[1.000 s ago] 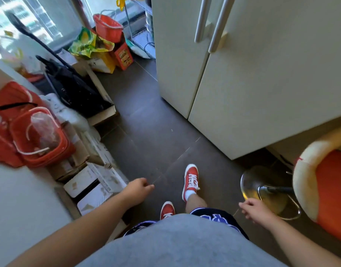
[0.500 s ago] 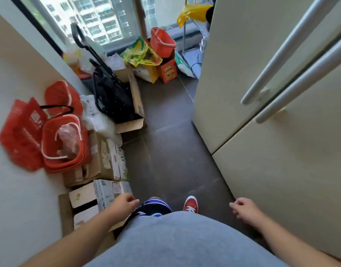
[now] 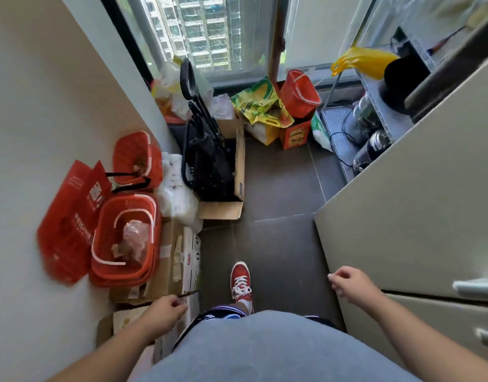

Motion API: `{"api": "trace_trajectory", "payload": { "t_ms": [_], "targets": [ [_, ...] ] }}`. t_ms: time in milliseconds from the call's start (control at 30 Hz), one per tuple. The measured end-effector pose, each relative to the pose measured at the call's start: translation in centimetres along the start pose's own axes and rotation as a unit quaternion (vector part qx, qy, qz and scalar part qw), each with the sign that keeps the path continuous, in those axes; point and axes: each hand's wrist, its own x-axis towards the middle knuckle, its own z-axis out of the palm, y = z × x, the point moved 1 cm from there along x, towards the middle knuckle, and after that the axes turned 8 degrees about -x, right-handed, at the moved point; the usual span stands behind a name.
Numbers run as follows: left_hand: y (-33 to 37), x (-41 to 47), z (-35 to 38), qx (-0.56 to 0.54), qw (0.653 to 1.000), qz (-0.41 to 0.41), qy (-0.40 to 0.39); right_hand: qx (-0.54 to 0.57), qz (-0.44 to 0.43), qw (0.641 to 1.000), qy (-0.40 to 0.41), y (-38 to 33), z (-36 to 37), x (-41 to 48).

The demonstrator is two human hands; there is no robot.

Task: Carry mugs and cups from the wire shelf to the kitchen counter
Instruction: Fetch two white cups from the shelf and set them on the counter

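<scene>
The wire shelf (image 3: 375,106) stands at the far right behind the tall cream cabinet (image 3: 419,194). On it I make out dark jars and glassy vessels (image 3: 371,150) and a yellow bag (image 3: 366,62); no mug shows clearly. My left hand (image 3: 165,312) hangs low at the left with fingers loosely curled and nothing in it. My right hand (image 3: 350,285) hangs near the cabinet front, also loosely curled and holding nothing. Both hands are well short of the shelf.
A narrow dark-tiled aisle (image 3: 278,188) runs toward the window (image 3: 209,31). Red baskets (image 3: 127,238), a red paper bag (image 3: 71,216), cardboard boxes (image 3: 179,260), a black folded trolley (image 3: 204,161) and a red bucket (image 3: 299,92) line the left and far end.
I have walked forward along the cabinet, and my view has lifted toward the window. The wire shelf has come into fuller view. Both hands stay empty and swing at my sides.
</scene>
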Motion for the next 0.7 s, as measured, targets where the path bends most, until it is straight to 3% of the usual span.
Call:
{"api": "trace_trajectory", "payload": {
  "t_ms": [267,400,533,700],
  "targets": [
    [15.0,6.9,-6.9,0.089,0.993,0.078,-0.008,0.041,0.084,0.995,0.019,-0.3,-4.5,2.5],
    [23.0,9.6,-7.6,0.079,0.99,0.117,-0.011,0.05,0.11,0.992,0.029,0.0,-6.6,4.6],
    [31.0,11.3,-7.7,0.059,0.987,0.149,-0.032,0.075,0.086,0.992,0.051,-2.7,-9.6,9.1],
    [41.7,10.5,-8.8,0.026,0.972,0.232,-0.018,0.13,-0.013,0.99,0.044,-11.4,-14.6,14.4]
  ]
}}
